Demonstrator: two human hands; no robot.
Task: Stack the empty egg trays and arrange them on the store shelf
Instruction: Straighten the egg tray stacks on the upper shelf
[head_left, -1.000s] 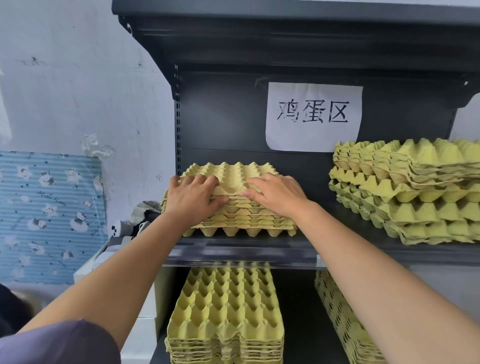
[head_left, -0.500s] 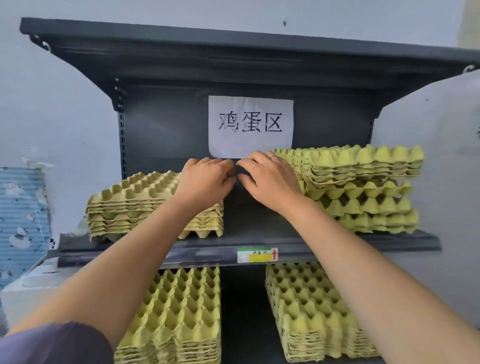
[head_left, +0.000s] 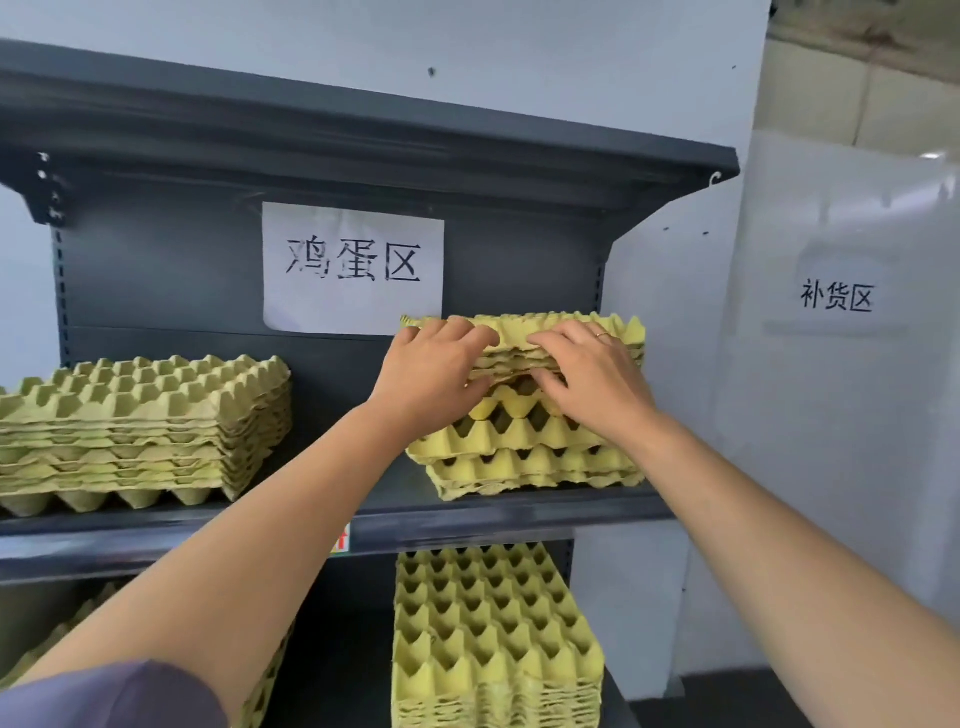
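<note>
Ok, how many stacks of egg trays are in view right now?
4: upper left stack; upper right stack, held by left hand and right hand; lower right stack; lower left stack, mostly hidden.

left grip (head_left: 431, 374), right grip (head_left: 592, 382) | off left stack (head_left: 140, 415) → onto right stack (head_left: 530, 460) | now holding its top trays

Shelf (head_left: 410, 499) lies bare between left stack (head_left: 140, 431) and right stack (head_left: 530, 467).
</note>
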